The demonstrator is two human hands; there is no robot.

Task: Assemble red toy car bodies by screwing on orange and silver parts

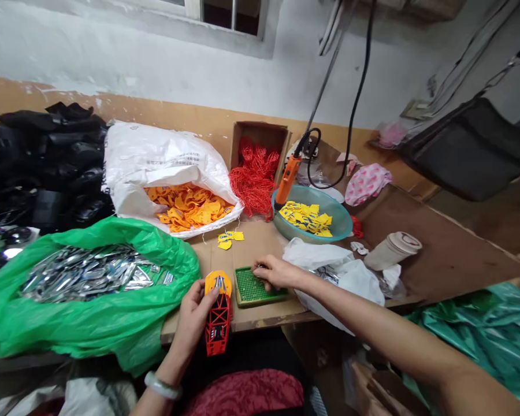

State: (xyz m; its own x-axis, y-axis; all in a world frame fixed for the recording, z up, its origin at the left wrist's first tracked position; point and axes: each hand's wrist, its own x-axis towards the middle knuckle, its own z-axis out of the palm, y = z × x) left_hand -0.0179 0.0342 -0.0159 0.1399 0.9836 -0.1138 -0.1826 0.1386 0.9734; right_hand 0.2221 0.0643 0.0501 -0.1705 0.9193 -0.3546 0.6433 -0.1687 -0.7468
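Note:
My left hand (196, 309) is closed round a plastic toy part with a red lattice body (219, 318), like a crane boom, and a rounded orange end (219, 281). The thumb presses near where the orange meets the red. My right hand (274, 273) reaches over a shallow green mesh tray (248, 289), its fingertips pinched together at the tray's bottom. Whatever lies between those fingers is too small to make out. Several small yellow pieces (230, 238) lie on the cardboard just behind the tray.
An orange electric screwdriver (288, 179) hangs above a teal bowl (344, 228) of yellow pieces. Around stand a white sack (164, 150) of orange parts, a box (260, 128) with red lattice parts, a green bag (112, 231) of metal pieces and a white plastic bag (359, 283).

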